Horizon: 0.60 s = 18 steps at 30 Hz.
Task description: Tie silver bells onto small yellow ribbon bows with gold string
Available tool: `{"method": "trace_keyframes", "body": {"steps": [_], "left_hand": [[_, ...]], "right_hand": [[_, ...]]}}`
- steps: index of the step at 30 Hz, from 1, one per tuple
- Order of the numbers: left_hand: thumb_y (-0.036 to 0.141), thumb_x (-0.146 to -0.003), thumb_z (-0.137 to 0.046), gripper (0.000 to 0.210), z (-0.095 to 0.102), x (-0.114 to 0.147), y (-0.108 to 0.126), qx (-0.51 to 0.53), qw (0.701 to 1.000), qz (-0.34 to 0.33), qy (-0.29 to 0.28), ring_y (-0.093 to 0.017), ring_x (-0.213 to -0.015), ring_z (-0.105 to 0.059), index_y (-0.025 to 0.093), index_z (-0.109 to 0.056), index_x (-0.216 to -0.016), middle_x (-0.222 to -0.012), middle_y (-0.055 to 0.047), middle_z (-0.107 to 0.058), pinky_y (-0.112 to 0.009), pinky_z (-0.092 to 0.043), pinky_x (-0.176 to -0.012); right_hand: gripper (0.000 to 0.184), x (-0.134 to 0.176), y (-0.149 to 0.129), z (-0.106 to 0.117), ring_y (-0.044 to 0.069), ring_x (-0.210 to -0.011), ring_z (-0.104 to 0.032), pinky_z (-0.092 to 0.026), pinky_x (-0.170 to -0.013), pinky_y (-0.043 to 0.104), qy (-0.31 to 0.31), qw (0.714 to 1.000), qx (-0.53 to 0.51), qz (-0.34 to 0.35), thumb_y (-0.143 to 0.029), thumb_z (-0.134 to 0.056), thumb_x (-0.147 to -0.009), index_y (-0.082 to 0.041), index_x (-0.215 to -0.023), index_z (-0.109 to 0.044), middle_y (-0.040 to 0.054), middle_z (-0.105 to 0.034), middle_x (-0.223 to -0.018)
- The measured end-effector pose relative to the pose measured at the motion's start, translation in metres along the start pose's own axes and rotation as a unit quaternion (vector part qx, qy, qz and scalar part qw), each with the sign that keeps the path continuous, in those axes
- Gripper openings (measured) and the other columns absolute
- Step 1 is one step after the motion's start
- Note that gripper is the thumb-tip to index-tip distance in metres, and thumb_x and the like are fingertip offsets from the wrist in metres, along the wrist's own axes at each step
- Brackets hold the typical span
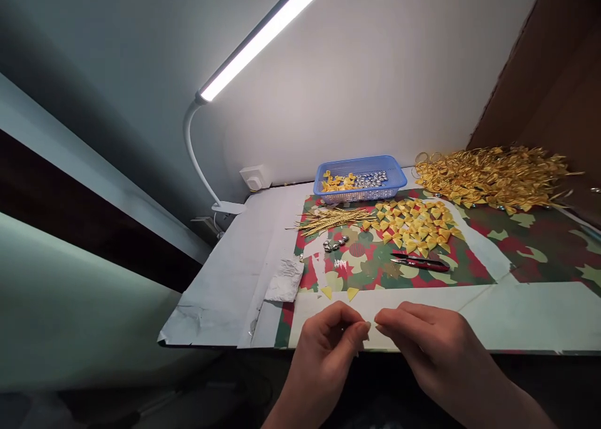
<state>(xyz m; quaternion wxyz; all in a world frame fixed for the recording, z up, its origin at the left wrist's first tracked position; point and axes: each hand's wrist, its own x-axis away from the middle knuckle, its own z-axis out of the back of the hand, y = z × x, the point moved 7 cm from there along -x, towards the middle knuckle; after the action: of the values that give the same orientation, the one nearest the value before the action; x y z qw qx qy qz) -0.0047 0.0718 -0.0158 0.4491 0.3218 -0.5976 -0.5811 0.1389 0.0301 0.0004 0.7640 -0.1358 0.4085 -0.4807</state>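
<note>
At the table's front edge my left hand is pinched, thumb against forefinger. Close beside it my right hand is pinched too, its fingertips a small gap away from the left ones. Whatever the fingertips hold is too small or hidden to make out. Just beyond my left hand lie a yellow ribbon piece and a second yellow ribbon piece. Farther back are several silver bells, a bundle of gold twist ties and many yellow ribbon bows. Red-handled thread snips lie in front of the bows.
A blue basket with bows and silver bells stands by the wall. To its right is a heap of gold tied bows beside a cardboard panel. A folded white tissue lies left. A lit lamp leans over the table.
</note>
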Motion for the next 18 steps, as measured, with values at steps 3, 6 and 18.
{"method": "trace_keyframes", "body": {"steps": [3, 6, 18], "left_hand": [[0.034, -0.089, -0.070, 0.025, -0.002, 0.000, -0.007, 0.119, 0.992, 0.038, -0.022, -0.012, -0.070, -0.051, 0.017, -0.066, -0.072, -0.078, 0.000, -0.062, -0.021, -0.043, -0.069], [0.037, -0.088, -0.070, 0.022, -0.007, 0.004, -0.013, 0.295, 0.950, 0.090, -0.050, -0.017, -0.096, -0.059, 0.019, -0.071, -0.074, -0.112, -0.005, -0.068, -0.028, -0.047, -0.086], [0.019, -0.081, -0.076, 0.010, -0.017, -0.008, 0.000, 0.022, 0.996, -0.056, -0.071, -0.019, -0.082, -0.066, 0.019, -0.084, -0.075, -0.085, -0.008, -0.074, -0.026, -0.051, -0.076]], "right_hand": [[0.016, 0.002, 0.009, 0.003, 0.011, -0.057, -0.054, -0.040, -0.055, 0.022, 0.009, 0.999, -0.035, -0.023, -0.015, -0.049, -0.098, -0.021, -0.097, -0.064, -0.0005, -0.061, -0.070], [0.017, 0.006, 0.019, 0.006, 0.011, -0.060, -0.058, -0.043, -0.057, 0.022, 0.020, 0.996, -0.059, -0.064, -0.018, -0.048, -0.099, -0.022, -0.092, -0.063, -0.0003, -0.065, -0.074], [0.019, 0.003, -0.012, 0.020, 0.011, -0.053, -0.047, -0.035, -0.051, 0.023, -0.004, 0.999, -0.021, 0.030, -0.010, -0.043, -0.096, -0.021, -0.083, -0.053, -0.0027, -0.052, -0.062]]}}
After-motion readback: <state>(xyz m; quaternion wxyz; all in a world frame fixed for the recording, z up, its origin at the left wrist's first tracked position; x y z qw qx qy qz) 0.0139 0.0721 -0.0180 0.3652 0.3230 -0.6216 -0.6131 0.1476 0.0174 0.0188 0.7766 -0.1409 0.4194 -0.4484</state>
